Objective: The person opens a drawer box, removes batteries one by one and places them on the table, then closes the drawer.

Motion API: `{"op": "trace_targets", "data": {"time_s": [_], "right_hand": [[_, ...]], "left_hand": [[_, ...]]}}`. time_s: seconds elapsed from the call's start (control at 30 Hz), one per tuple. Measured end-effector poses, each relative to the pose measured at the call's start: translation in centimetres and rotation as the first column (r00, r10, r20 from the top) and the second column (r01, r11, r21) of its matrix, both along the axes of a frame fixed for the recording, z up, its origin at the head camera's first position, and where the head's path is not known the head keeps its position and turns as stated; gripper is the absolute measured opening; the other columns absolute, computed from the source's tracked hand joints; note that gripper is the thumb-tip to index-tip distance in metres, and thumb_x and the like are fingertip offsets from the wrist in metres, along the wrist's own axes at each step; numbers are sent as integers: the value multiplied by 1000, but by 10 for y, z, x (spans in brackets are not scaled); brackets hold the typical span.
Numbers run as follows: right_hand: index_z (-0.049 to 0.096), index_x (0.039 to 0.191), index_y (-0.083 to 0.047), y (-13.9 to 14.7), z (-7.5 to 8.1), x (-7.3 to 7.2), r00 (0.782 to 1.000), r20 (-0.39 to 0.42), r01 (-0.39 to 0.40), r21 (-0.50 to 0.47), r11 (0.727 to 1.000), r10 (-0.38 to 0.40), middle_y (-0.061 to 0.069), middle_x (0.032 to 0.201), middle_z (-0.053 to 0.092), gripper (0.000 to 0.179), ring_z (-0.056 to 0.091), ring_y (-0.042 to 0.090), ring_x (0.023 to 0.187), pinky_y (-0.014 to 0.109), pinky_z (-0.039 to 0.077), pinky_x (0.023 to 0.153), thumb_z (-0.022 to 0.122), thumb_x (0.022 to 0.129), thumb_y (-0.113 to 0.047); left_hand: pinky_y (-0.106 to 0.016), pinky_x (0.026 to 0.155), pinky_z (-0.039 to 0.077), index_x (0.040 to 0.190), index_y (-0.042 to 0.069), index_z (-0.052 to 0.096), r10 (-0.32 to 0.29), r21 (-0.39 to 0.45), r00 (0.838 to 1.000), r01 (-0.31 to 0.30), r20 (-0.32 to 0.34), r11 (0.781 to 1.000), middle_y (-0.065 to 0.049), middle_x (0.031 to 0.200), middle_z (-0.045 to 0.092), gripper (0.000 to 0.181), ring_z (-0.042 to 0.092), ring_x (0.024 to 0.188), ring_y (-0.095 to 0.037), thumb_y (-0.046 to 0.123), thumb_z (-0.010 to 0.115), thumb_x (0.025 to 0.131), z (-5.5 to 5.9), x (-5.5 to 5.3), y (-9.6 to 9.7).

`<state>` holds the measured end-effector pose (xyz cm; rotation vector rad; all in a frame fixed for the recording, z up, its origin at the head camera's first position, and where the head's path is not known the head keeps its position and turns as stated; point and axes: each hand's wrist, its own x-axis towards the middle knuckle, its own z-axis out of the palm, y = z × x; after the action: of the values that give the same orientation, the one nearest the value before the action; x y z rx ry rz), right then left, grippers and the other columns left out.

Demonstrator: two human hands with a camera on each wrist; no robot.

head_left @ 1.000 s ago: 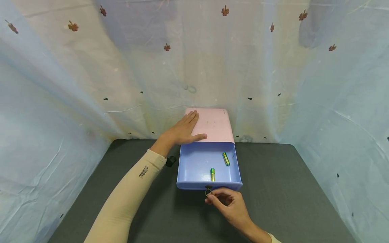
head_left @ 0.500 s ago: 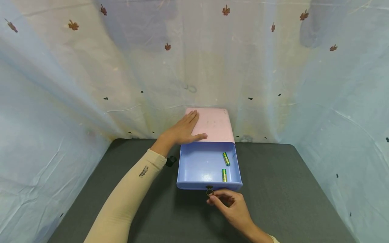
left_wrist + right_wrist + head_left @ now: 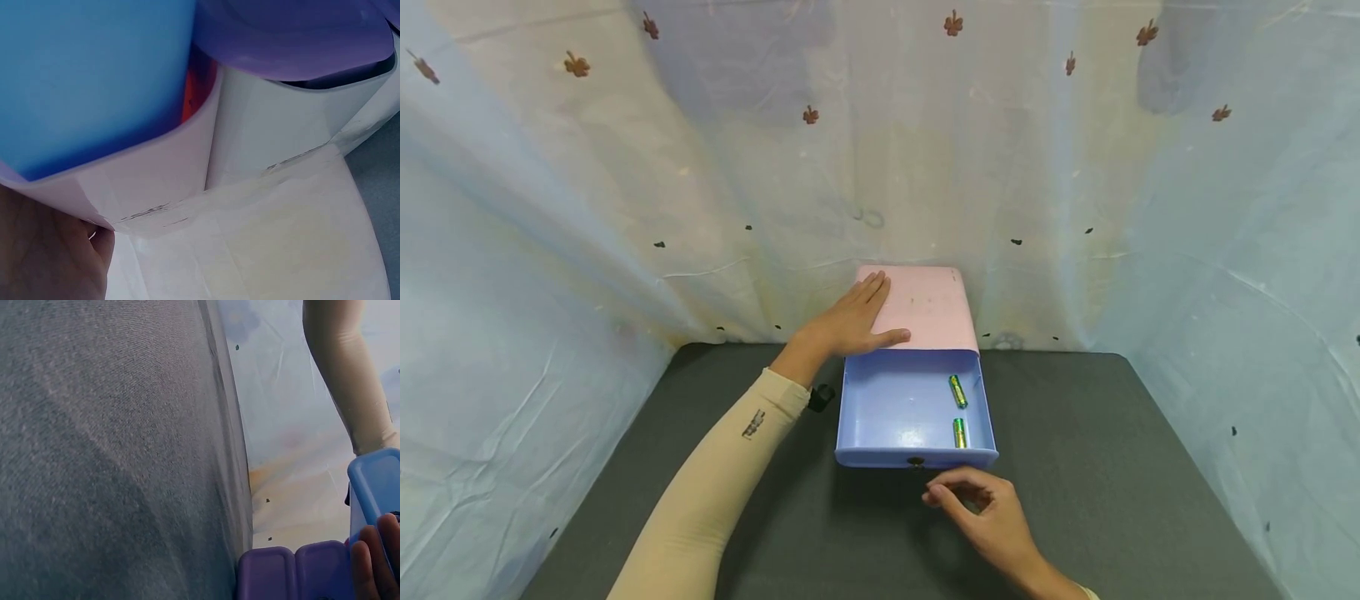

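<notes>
A small drawer unit with a pink top stands against the curtain, and its blue drawer is pulled out. Inside it lie two green batteries: the farther battery at a slant, the nearer battery beside the front wall. My left hand rests flat on the left part of the top, fingers spread. Just in front of the drawer's knob, apart from it, my right hand has loosely bent fingers and nothing visible in them. Fingers also show beside the drawer front in the right wrist view.
Purple drawers belong to the unit below the blue one. A dark grey cloth covers the table under it. Pale plastic curtain hangs behind and at both sides.
My right hand has let go of the ring on the drawer's knob and drawn slightly right. The nearer battery has rolled right along the drawer floor. My left hand stays in place.
</notes>
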<state>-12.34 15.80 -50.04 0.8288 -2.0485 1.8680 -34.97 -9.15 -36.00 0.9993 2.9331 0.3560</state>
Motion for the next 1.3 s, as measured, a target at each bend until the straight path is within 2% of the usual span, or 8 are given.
{"op": "trace_targets", "data": {"time_s": [0.13,0.37,0.47,0.73,0.9,1.07,1.3], "right_hand": [[76,103,5,4,5,2,1000,-30,5,12,1000,-4,11,94,81,13,80,22,86,31,66,81,71,96,14],[78,105,-4,13,17,6,995,-102,-6,23,1000,9,11,96,81,29,79,20,89,28,64,83,70,93,20],[79,107,-4,17,23,7,988,-152,-22,18,1000,24,12,97,80,32,79,21,89,26,64,84,70,91,23],[77,109,-1,30,43,0,963,-268,-29,22,999,34,15,98,79,40,79,20,90,25,64,84,70,85,29],[77,108,3,38,55,-7,934,-355,-35,9,999,36,16,94,78,39,78,20,85,24,64,82,72,81,30],[78,106,3,47,71,-17,921,-389,-1,18,1000,8,16,94,78,37,77,19,84,22,63,82,75,80,28],[80,105,-3,58,90,-35,920,-385,132,117,984,-77,12,97,79,41,75,17,87,18,61,82,78,77,27]], "left_hand": [[-39,135,-1,171,-2,0,0,2,1000,0,-7,1000,-18,180,-4,110,-6,167,-28,72,48,104,0,0,-1],[-39,135,-1,170,-3,0,-3,2,1000,3,-5,1000,-19,180,-4,109,-6,167,-28,71,47,105,1,1,-1],[-39,135,-2,170,-2,0,-3,5,1000,3,-4,1000,-19,180,-4,110,-6,167,-28,72,47,105,0,0,-2],[-38,135,-2,170,-2,-1,-13,9,1000,13,-5,1000,-18,180,-5,111,-8,167,-27,73,47,104,-1,-2,-3],[-38,135,-2,171,-1,-1,-16,18,1000,16,0,1000,-18,180,-6,111,-8,167,-26,74,47,104,-1,-3,-4],[-37,135,-2,171,-1,-2,-13,20,1000,13,3,1000,-18,180,-6,112,-8,167,-26,74,46,103,-2,-2,-4],[-38,135,-1,170,-2,0,-11,16,1000,11,-2,1000,-18,180,-5,111,-7,167,-27,74,47,104,-1,-1,-3]]}}
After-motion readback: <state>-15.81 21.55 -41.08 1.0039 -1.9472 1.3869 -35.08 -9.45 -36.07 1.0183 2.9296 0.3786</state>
